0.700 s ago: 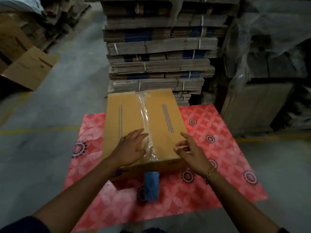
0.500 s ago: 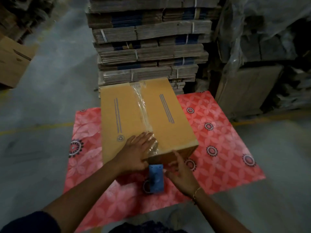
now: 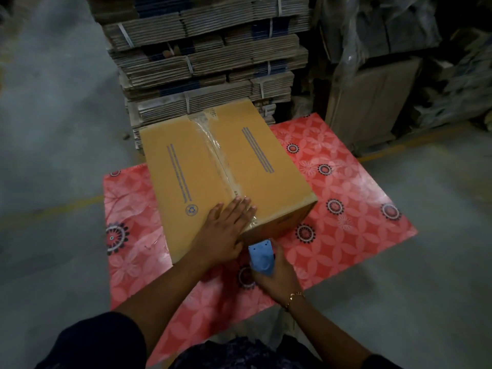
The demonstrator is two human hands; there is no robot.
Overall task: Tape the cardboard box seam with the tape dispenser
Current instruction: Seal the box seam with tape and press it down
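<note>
On the red mat: one cardboard box (image 3: 226, 177) rests on the red patterned mat (image 3: 354, 209), turned at an angle to the mat's edges, with its near end at the person's hands.
Change, right hand: the right hand (image 3: 277, 275) has left the box top, come down past the near edge and now wraps the blue tape dispenser (image 3: 262, 258); half a second ago it was only arriving beside the tool.
Change, left hand: the left hand (image 3: 226, 230) stays flat on the box top, fingers extended and close together, holding nothing, pressing the tape (image 3: 213, 145) at the near end of the seam.
Change, view: the head camera has shifted, so the box sits further right in the picture.
Right-hand fingers: curled about the dispenser body; the exact grip is partly hidden.
Dispenser position: just below the near face of the box, touching or nearly touching it; cannot tell which.
Seam condition: clear tape runs the full length of the top seam, wrinkled in places.
Meaning for task: judged as the finishing stage; the strip probably needs cutting or tearing at the near face.
Count, boxes in work: one.
Count, dispensers: one.
Count, hands: two.
Count, mats: one.
Count, bracelets: one bracelet (image 3: 294, 298), on the right wrist.
Count, flat cardboard: one strapped stack (image 3: 207, 62) behind the box; bundles too many to count.
</note>
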